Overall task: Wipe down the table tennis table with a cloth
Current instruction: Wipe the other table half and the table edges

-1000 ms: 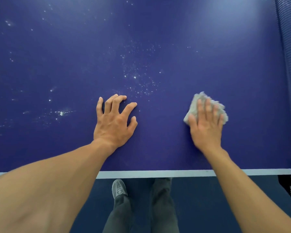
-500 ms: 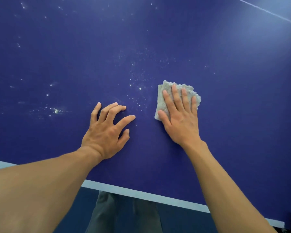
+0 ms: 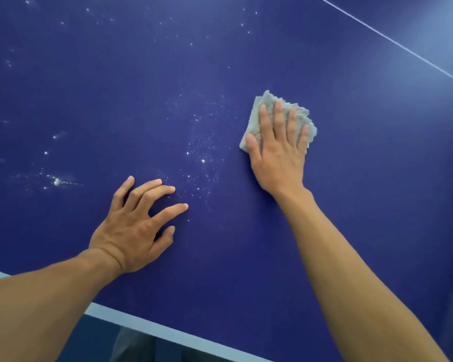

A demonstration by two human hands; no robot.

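A dark blue table tennis table (image 3: 351,178) fills the view, dotted with white specks and dust (image 3: 202,152) at its middle and left. A folded grey cloth (image 3: 262,108) lies flat on the table right of the dust patch. My right hand (image 3: 280,150) presses on the cloth with straight fingers, covering most of it. My left hand (image 3: 134,228) rests on the bare table nearer the front edge, fingers spread and slightly arched, holding nothing.
The table's white edge line (image 3: 168,330) runs along the bottom, with dark floor and my trouser legs (image 3: 131,346) below it. A thin white line (image 3: 403,45) crosses the table at top right. More white smears (image 3: 56,181) lie at the left.
My right hand has slid the cloth farther away across the table, past the dust patch's right side. The view has tilted. My left hand stays planted.
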